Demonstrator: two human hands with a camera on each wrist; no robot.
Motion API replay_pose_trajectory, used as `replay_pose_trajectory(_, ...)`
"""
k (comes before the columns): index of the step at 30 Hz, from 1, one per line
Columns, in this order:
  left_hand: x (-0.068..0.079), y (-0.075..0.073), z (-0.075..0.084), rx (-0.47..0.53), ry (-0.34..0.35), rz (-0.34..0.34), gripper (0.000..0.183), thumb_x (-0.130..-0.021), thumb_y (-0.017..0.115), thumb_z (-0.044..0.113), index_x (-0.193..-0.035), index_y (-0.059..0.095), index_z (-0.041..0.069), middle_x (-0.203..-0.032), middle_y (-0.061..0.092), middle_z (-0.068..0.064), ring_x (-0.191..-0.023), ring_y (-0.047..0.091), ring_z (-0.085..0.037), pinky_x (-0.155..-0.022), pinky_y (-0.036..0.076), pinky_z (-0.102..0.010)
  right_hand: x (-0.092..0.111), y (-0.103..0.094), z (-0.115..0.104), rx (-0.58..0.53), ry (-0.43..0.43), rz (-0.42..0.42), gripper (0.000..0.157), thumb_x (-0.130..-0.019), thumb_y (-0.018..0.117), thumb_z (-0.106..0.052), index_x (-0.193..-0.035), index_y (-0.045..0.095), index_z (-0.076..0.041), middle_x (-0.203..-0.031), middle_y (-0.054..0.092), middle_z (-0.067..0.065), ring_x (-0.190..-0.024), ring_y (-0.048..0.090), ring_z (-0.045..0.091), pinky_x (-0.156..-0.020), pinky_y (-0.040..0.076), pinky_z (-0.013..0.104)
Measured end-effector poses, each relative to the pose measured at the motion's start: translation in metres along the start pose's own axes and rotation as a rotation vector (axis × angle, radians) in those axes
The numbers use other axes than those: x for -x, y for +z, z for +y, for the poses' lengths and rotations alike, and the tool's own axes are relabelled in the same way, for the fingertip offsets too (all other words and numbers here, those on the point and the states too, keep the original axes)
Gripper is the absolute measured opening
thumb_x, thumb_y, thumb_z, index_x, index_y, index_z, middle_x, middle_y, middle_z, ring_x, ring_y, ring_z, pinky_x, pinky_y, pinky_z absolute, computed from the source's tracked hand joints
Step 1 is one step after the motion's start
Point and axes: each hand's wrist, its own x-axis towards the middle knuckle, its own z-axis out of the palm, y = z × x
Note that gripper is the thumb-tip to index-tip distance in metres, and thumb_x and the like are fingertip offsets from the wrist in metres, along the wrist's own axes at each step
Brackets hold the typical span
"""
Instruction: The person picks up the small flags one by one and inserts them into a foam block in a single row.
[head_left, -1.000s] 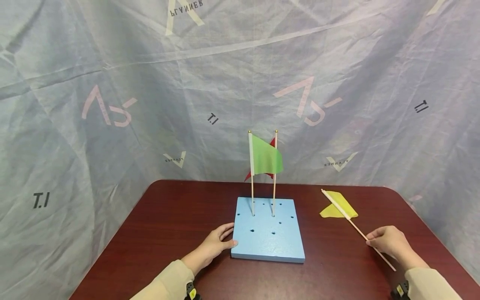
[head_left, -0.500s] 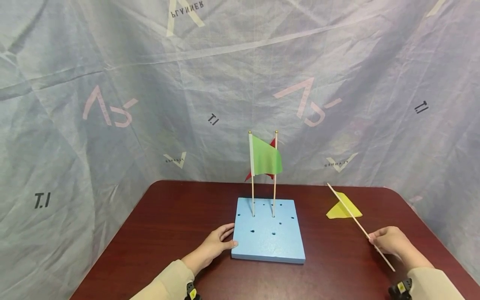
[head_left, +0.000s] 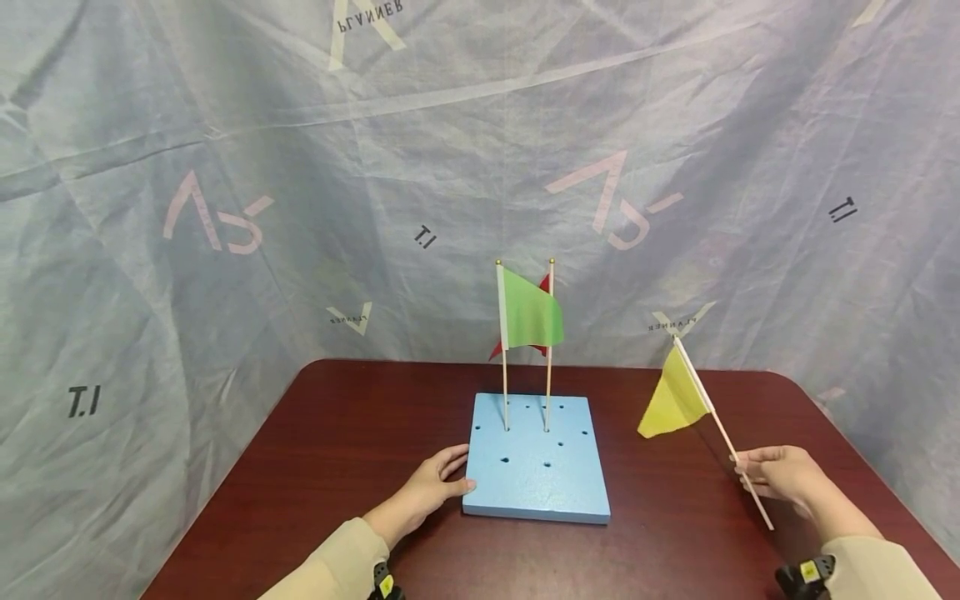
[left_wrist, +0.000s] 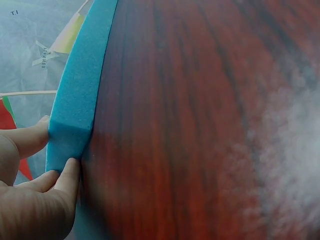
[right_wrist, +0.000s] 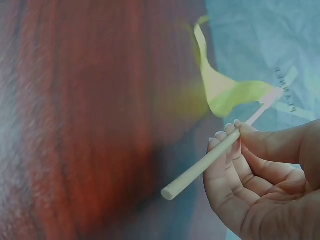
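Note:
My right hand (head_left: 783,477) pinches the thin wooden stick of a yellow flag (head_left: 674,393) between thumb and fingertips. The flag leans up and left above the table; in the right wrist view the stick's blunt lower end (right_wrist: 172,191) sticks out past the fingers. At the left side of a light blue board (head_left: 536,492) with several small holes, my left hand (head_left: 429,490) holds the edge, thumb on the top face and fingers against the side. A green flag (head_left: 531,312) and a red flag (head_left: 545,351), partly hidden behind it, stand upright in the board.
All of this is on a dark red-brown wooden table (head_left: 322,450) with rounded far corners. A grey printed cloth (head_left: 420,167) hangs behind and at both sides of it.
The yellow flag has been raised from the table and its cloth now hangs down left of the stick. My right hand has shifted its hold slightly; the left hand and board have stayed put.

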Motion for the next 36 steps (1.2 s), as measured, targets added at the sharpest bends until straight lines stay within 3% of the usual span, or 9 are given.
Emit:
replay_pose_trajectory(14,0.002,0.0,0.001,0.01,-0.036,-0.001,0.069,-0.09,0.069,0.014,-0.148,0.034,0.001,-0.153,0.033,-0.024,-0.142,0.03,-0.04,-0.103,0.044,-0.046,0.008,0.01,-0.026,-0.05,-0.083,-0.035,0.03,-0.097,0.055,-0.002,-0.115,0.057,0.022,-0.088,0.073,-0.004,-0.076,0.069,0.008,-0.071,0.058,0.029)
replay_pose_trajectory(24,0.002,0.0,0.002,0.008,-0.022,-0.002,0.068,-0.091,0.069,0.014,-0.148,0.034,0.001,-0.153,0.034,-0.024,-0.143,0.029,-0.04,-0.105,0.042,-0.048,0.011,0.019,-0.038,-0.071,-0.155,-0.049,0.032,-0.098,0.05,0.001,-0.118,0.052,0.025,-0.089,0.071,-0.006,-0.078,0.067,0.004,-0.075,0.058,0.029)
replay_pose_trajectory(31,0.002,0.0,0.002,-0.007,0.0,-0.001,0.068,-0.091,0.069,0.015,-0.148,0.034,0.001,-0.153,0.034,-0.023,-0.143,0.03,-0.04,-0.105,0.042,-0.048,0.012,0.031,-0.047,-0.124,-0.207,-0.066,0.025,-0.098,0.05,0.0,-0.113,0.06,0.017,-0.087,0.07,-0.011,-0.079,0.067,0.002,-0.075,0.057,0.027)
replay_pose_trajectory(36,0.002,0.0,0.001,-0.014,0.011,0.001,0.068,-0.091,0.069,0.016,-0.148,0.034,0.002,-0.153,0.035,-0.023,-0.143,0.031,-0.039,-0.104,0.042,-0.048,0.014,0.041,-0.058,-0.099,-0.244,-0.036,0.023,-0.097,0.05,0.001,-0.112,0.059,0.017,-0.085,0.069,-0.011,-0.077,0.067,0.002,-0.074,0.057,0.026)
